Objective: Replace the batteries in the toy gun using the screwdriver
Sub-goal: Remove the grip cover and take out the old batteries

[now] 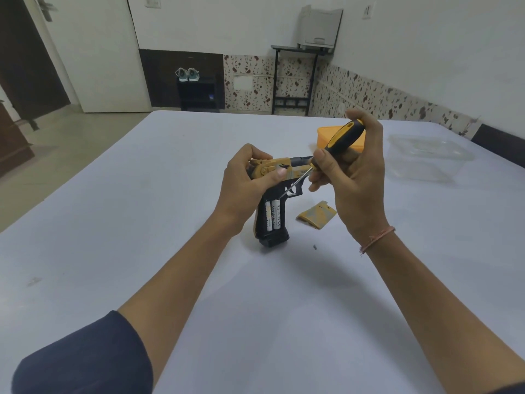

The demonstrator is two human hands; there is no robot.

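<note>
Head view: toy gun (277, 187), centre of table (142, 223), stood on its butt; left hand (244, 180) gripped its slide, evidently to steady it. Right hand (352, 177) clasped the screwdriver (345, 137), tip at the top of the exposed batteries (272, 217), probably for prying. Detached cover (316, 214) lay just right.

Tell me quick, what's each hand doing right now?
Left hand: grips the gun.
Right hand: holds the screwdriver, tip at the batteries.
</note>
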